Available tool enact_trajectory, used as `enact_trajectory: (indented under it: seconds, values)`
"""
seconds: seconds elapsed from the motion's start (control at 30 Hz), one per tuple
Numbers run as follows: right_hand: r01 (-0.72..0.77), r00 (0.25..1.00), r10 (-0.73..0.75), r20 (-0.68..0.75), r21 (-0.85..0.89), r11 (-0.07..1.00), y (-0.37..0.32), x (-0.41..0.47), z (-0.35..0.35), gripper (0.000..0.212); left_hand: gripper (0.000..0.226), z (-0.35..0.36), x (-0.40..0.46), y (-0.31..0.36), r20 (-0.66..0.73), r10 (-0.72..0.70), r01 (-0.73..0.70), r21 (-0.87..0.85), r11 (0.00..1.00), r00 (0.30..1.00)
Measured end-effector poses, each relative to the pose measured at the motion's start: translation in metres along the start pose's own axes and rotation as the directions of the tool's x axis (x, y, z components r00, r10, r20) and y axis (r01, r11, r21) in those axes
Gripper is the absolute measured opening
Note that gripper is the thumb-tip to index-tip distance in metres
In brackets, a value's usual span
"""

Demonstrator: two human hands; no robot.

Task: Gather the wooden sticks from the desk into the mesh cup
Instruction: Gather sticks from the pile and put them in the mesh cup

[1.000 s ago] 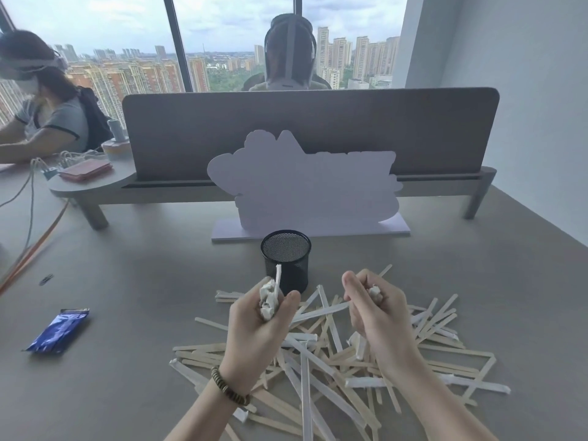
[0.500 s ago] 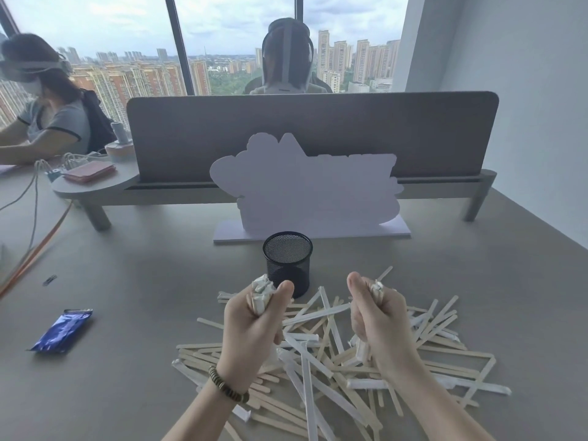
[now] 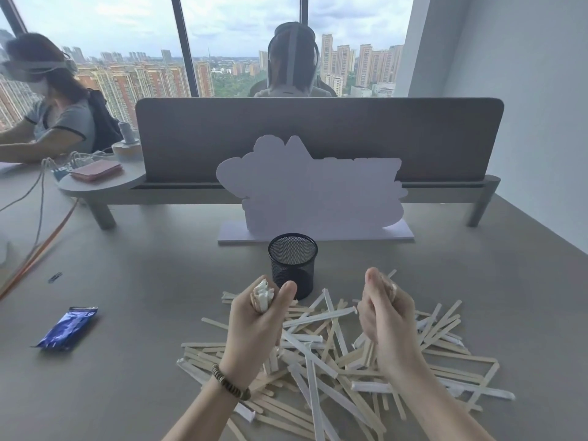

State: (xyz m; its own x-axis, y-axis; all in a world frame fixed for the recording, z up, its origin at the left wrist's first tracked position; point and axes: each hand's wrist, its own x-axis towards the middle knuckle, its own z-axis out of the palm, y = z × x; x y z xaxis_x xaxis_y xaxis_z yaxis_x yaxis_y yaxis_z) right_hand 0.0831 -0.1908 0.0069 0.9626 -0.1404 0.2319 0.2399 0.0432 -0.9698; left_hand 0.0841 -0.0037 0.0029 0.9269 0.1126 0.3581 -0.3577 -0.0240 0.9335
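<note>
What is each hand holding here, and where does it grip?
The left hand grips crumpled white paper and a stick end in its fist. The right hand pinches a white scrap at its fingers.

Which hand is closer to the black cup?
Left. The left hand is raised just in front of the mesh cup, slightly to its left; the right hand is farther off to the cup's right.

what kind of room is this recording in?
Most likely a shared office high up in a city building. A grey desk has a felt divider panel across it, another person works at the next desk on the left, and the tall windows look out over apartment towers.
</note>
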Motion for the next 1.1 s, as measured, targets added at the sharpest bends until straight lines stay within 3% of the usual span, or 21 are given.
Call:
enact_trajectory:
  seconds: [0.1,0.2,0.27,0.37,0.47,0.6,0.73,0.9,1.1]
  values:
    - [0.031,0.988,-0.046,0.148,0.106,0.994,0.002,0.0,-0.006,0.056,0.047,-0.002,0.001,0.003,0.013,-0.03,0.031,-0.102,0.994,0.999]
    - [0.0,0.969,-0.023,0.247,0.093,0.996,0.007,-0.003,-0.005,0.029,0.019,-0.004,-0.001,0.003,0.045,-0.042,0.049,-0.182,0.982,0.998]
    - [-0.027,0.961,0.009,0.276,0.062,0.998,0.011,-0.005,-0.003,0.026,0.005,-0.005,-0.002,0.0,0.072,-0.025,0.035,-0.142,0.989,0.997]
    - [-0.025,0.96,0.031,0.277,-0.025,0.999,0.013,-0.007,-0.003,0.022,0.017,-0.008,-0.005,-0.005,0.125,0.003,-0.007,0.031,0.999,0.992]
    - [-0.033,0.961,0.06,0.27,-0.101,0.994,0.011,-0.006,-0.007,0.021,0.038,-0.014,-0.009,-0.004,0.169,-0.034,0.021,0.082,0.996,0.985]
    - [0.06,0.947,0.045,0.319,-0.31,0.949,0.007,-0.01,-0.012,0.036,0.031,-0.029,-0.009,-0.001,0.245,-0.038,-0.022,0.239,0.971,0.969]
    - [0.156,0.939,0.03,0.341,-0.506,0.848,0.002,-0.009,-0.019,0.038,0.031,-0.042,-0.012,0.003,0.27,-0.001,-0.139,0.501,0.854,0.963]
    - [0.23,0.94,-0.028,0.339,-0.573,0.786,-0.004,-0.008,-0.023,0.036,0.024,-0.045,-0.014,0.011,0.289,0.006,-0.159,0.506,0.848,0.957]
    - [0.186,0.945,0.017,0.327,-0.58,0.793,-0.011,-0.009,-0.024,0.027,0.02,-0.049,-0.008,0.009,0.27,-0.157,0.039,0.394,0.918,0.95]
